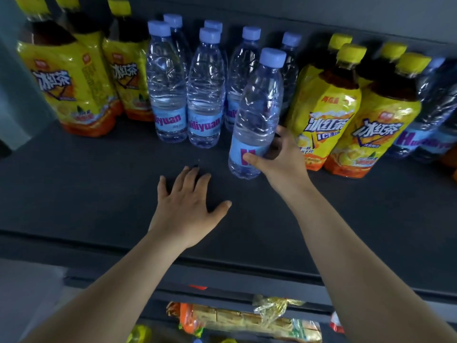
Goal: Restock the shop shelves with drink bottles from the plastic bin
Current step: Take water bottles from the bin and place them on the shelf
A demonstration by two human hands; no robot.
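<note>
Left hand rests flat, fingers spread, on the shelf, holding nothing. The water bottle is at mid-shelf, gripped low by the right hand. I judge it is the placing step; next, push it back into its row beside the iced tea bottles

On the shelf, water bottles stand between the left tea bottles and right tea bottles — front bottle before them.
</note>
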